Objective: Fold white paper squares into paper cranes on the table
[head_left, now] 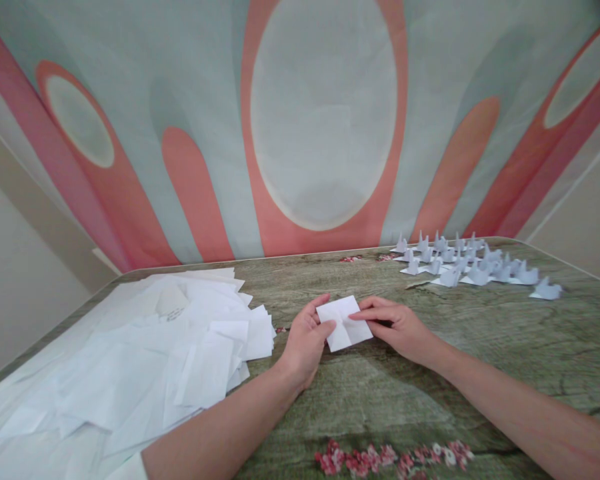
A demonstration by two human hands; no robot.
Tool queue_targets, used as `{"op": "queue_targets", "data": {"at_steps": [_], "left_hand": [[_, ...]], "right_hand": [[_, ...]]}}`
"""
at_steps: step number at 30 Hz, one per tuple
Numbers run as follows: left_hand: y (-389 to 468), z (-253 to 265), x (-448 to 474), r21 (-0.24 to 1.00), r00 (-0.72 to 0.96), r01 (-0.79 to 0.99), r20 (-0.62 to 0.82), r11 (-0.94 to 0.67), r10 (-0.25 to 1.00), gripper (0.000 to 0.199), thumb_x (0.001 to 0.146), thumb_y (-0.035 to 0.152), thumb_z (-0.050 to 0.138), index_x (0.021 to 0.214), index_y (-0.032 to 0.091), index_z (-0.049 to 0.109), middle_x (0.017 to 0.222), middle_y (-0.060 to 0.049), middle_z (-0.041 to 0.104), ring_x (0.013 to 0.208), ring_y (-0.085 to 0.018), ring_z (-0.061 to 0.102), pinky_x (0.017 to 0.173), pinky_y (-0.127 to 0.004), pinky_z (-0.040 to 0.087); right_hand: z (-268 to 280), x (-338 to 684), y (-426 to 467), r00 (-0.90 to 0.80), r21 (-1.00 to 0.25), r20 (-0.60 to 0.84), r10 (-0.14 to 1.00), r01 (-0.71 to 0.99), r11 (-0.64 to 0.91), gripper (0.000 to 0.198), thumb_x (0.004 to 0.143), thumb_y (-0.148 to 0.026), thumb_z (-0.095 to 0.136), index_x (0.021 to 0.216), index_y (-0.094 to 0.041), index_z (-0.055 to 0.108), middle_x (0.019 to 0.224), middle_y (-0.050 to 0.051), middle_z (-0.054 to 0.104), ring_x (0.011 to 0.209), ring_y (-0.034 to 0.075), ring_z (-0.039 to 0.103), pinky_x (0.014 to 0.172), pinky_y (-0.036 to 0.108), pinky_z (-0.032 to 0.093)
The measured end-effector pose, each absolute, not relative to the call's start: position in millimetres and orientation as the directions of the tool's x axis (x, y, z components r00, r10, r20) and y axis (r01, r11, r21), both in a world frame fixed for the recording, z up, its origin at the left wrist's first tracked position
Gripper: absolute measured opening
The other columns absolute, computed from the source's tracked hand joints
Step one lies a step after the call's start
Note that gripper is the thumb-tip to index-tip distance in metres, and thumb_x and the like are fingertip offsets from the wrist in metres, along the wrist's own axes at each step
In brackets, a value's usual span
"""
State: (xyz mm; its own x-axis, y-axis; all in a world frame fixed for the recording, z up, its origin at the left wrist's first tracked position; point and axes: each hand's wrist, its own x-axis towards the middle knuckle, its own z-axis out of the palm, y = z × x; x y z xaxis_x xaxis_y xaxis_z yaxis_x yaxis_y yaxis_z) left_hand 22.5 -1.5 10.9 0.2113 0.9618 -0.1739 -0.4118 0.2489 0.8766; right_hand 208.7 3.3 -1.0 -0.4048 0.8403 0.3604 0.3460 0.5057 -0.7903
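Note:
Between my two hands is a small white paper square [347, 333], lifted a little over the table and showing crease lines that cross near its middle. My left hand [307, 340] grips its left edge, thumb on top and fingers behind. On the right side, my right hand [395, 325] pinches the paper, with a fingertip lying on its face and other fingers beneath. The fingers behind the sheet are partly hidden.
A big heap of white paper sheets [130, 353] covers the table's left side. Several folded white paper birds [450, 275] stand in rows at the back right. The wood-patterned tabletop [290, 413] has printed pink flowers. A coloured backdrop [325, 240] hangs behind the far edge.

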Motion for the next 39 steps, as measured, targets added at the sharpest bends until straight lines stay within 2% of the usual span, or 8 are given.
{"op": "queue_targets", "data": {"at_steps": [5, 14, 19, 23, 26, 31, 36, 39], "left_hand": [[-1.4, 8.6, 21.8, 0.897, 0.223, -0.38, -0.15, 0.227, 0.963, 0.064, 0.06, 0.018, 0.073, 0.118, 0.015, 0.045, 0.096, -0.009, 0.066, 0.081, -0.018, 0.062, 0.073, -0.03, 0.047], [-1.9, 8.3, 23.2, 0.889, 0.203, -0.405, -0.138, 0.212, 0.969, 0.065, 0.057, 0.015, 0.074, 0.115, 0.013, 0.044, 0.085, -0.007, 0.067, 0.074, -0.016, 0.062, 0.072, -0.03, 0.048], [-1.5, 12.4, 21.9, 0.884, 0.21, -0.402, -0.165, 0.239, 0.964, 0.054, 0.063, 0.017, 0.071, 0.112, 0.014, 0.05, 0.089, -0.007, 0.067, 0.076, -0.015, 0.062, 0.073, -0.029, 0.047], [-2.1, 15.9, 20.4, 0.86, 0.265, -0.443, -0.143, 0.252, 0.954, 0.037, 0.073, 0.033, 0.064, 0.103, 0.012, 0.058, 0.095, -0.009, 0.066, 0.09, -0.02, 0.06, 0.083, -0.035, 0.046], [-3.7, 16.3, 20.2, 0.877, 0.304, -0.426, -0.094, 0.223, 0.948, 0.042, 0.076, 0.043, 0.059, 0.103, 0.011, 0.058, 0.098, -0.01, 0.065, 0.096, -0.023, 0.058, 0.086, -0.037, 0.045], [-5.6, 12.5, 22.8, 0.95, 0.289, -0.264, -0.087, 0.167, 0.953, 0.05, 0.064, 0.026, 0.074, 0.108, 0.014, 0.054, 0.095, -0.007, 0.066, 0.087, -0.017, 0.06, 0.085, -0.031, 0.044], [-6.9, 12.8, 24.7, 0.949, 0.267, -0.26, -0.105, 0.177, 0.958, 0.041, 0.066, 0.024, 0.071, 0.103, 0.014, 0.056, 0.092, -0.006, 0.066, 0.083, -0.016, 0.06, 0.074, -0.028, 0.049], [-7.8, 14.5, 25.1, 0.949, 0.248, -0.259, -0.113, 0.179, 0.962, 0.039, 0.065, 0.024, 0.071, 0.1, 0.013, 0.057, 0.089, -0.005, 0.066, 0.08, -0.015, 0.06, 0.07, -0.027, 0.05]], "right_hand": [[-1.8, 209.0, 2.1, -0.399, -0.731, 0.435, 0.807, 0.367, 0.575, 0.029, 0.082, -0.015, 0.05, 0.1, -0.028, 0.067, 0.093, 0.003, 0.059, 0.085, 0.014, 0.056, 0.074, 0.027, 0.046], [-3.5, 205.9, 0.2, -0.422, -0.649, 0.51, 0.749, 0.384, 0.657, 0.028, 0.08, -0.012, 0.05, 0.097, -0.025, 0.068, 0.087, 0.004, 0.057, 0.079, 0.014, 0.057, 0.07, 0.027, 0.047], [1.7, 206.2, -0.2, -0.387, -0.729, 0.435, 0.813, 0.378, 0.571, 0.021, 0.08, -0.02, 0.053, 0.095, -0.023, 0.068, 0.089, 0.004, 0.06, 0.08, 0.015, 0.057, 0.071, 0.027, 0.047], [4.5, 204.2, -1.3, -0.32, -0.79, 0.386, 0.865, 0.37, 0.489, 0.017, 0.081, -0.029, 0.054, 0.084, -0.019, 0.068, 0.087, 0.005, 0.062, 0.079, 0.016, 0.057, 0.071, 0.027, 0.046], [4.0, 202.1, -2.1, -0.249, -0.81, 0.357, 0.9, 0.397, 0.432, 0.02, 0.081, -0.033, 0.054, 0.073, -0.017, 0.064, 0.08, 0.004, 0.062, 0.073, 0.015, 0.055, 0.066, 0.026, 0.045], [2.1, 199.7, -4.1, -0.212, -0.828, 0.312, 0.926, 0.417, 0.375, 0.022, 0.08, -0.034, 0.053, 0.067, -0.017, 0.056, 0.068, 0.0, 0.055, 0.062, 0.012, 0.048, 0.057, 0.023, 0.04], [3.0, 196.2, -9.2, -0.205, -0.852, 0.227, 0.952, 0.433, 0.296, 0.025, 0.08, -0.036, 0.053, 0.065, -0.017, 0.051, 0.057, -0.004, 0.045, 0.053, 0.009, 0.039, 0.049, 0.022, 0.032], [2.2, 193.6, -10.5, -0.172, -0.893, 0.19, 0.967, 0.379, 0.243, 0.021, 0.079, -0.035, 0.055, 0.07, -0.018, 0.047, 0.057, -0.005, 0.045, 0.052, 0.009, 0.04, 0.048, 0.021, 0.032]]}}
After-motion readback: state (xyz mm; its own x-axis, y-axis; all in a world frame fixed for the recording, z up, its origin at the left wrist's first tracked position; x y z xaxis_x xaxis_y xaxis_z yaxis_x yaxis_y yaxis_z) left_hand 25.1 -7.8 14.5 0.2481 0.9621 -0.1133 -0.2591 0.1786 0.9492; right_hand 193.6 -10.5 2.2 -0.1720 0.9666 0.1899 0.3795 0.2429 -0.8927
